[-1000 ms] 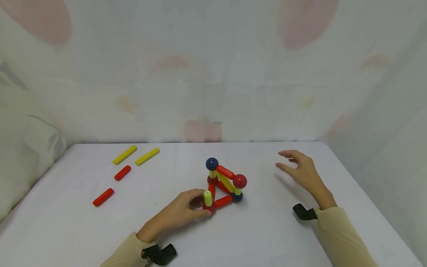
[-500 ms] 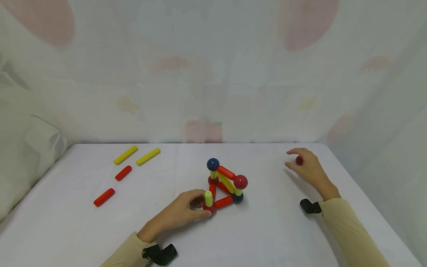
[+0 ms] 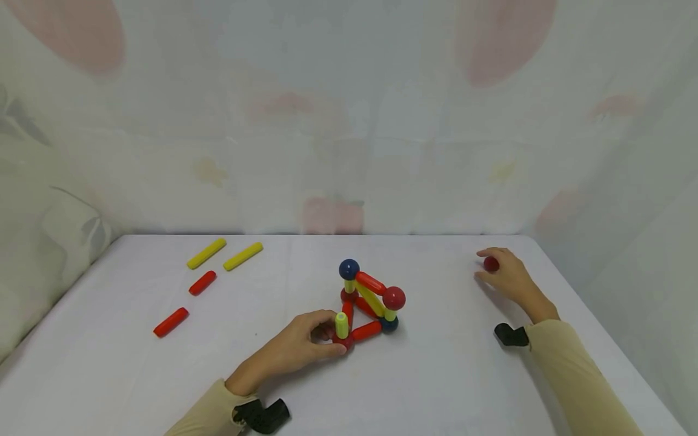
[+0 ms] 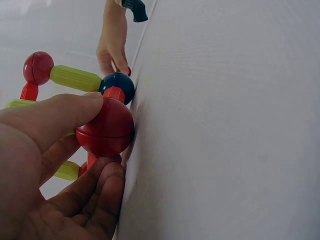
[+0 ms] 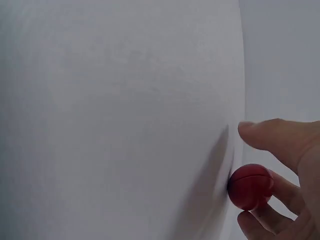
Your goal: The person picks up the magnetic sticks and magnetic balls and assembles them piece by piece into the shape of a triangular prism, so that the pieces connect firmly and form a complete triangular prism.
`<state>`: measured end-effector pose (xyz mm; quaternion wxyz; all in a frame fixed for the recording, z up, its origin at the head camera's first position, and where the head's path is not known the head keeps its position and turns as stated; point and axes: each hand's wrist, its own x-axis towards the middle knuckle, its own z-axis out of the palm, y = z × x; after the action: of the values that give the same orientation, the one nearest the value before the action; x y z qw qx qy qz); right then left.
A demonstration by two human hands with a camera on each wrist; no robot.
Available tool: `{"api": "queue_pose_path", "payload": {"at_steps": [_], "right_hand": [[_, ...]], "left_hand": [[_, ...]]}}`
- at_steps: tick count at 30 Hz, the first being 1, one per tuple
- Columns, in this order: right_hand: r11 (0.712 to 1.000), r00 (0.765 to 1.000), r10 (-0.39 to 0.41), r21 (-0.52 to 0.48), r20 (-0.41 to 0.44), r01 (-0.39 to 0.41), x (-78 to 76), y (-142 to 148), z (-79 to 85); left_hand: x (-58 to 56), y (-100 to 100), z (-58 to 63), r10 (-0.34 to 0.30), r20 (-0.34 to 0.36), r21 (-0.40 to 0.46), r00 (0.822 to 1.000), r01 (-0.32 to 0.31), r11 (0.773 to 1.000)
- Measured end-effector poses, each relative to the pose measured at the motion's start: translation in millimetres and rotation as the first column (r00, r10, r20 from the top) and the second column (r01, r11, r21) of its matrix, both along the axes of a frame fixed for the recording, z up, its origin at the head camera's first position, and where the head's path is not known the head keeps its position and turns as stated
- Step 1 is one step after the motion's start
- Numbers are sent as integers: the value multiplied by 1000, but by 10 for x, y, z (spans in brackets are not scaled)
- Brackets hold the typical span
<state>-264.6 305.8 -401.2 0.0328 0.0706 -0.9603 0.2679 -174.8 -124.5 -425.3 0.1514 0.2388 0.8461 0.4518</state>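
My left hand (image 3: pixel 297 344) pinches a red ball (image 4: pixel 106 127) at the near left corner of a small frame of sticks and balls, thumb on one side and fingertips on the other. A short yellow-green stick (image 3: pixel 342 326) stands upright on that ball. The rest of the frame has red sticks (image 3: pixel 366 330), a slanted yellow stick (image 3: pixel 370 298), blue balls (image 3: pixel 349 269) and another red ball (image 3: pixel 394 298) on top. Far to the right, my right hand (image 3: pixel 510 277) is around a loose red ball (image 5: pixel 251 187) on the table. Its fingers are right at the ball; the thumb is apart from it.
Two yellow sticks, one farther left (image 3: pixel 206 254) and one nearer the middle (image 3: pixel 243 257), lie at the back left of the white table (image 3: pixel 436 375). Two red sticks, a farther one (image 3: pixel 203 283) and a nearer one (image 3: pixel 171 322), lie in front. A patterned curtain (image 3: pixel 414 181) hangs behind.
My right hand has moved right and its fingers have come closer around the loose red ball, which was hidden at first. The left hand stays on its ball.
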Motion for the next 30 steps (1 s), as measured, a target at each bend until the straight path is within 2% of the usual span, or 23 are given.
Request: {"api": "queue_pose_path", "payload": {"at_steps": [12, 20, 30], "right_hand": [[1000, 1000, -12, -11, 29, 12, 20, -41, -89], [997, 998, 54, -54, -27, -55, 81, -209, 17], [985, 982, 140, -86, -127, -152, 169, -525, 188]], "left_hand": [[6, 15, -1, 4, 2, -1, 1000, -4, 1000], [0, 15, -7, 15, 15, -11, 1000, -15, 1000], [-10, 8, -24, 9, -4, -9, 1000, -9, 1000]]}}
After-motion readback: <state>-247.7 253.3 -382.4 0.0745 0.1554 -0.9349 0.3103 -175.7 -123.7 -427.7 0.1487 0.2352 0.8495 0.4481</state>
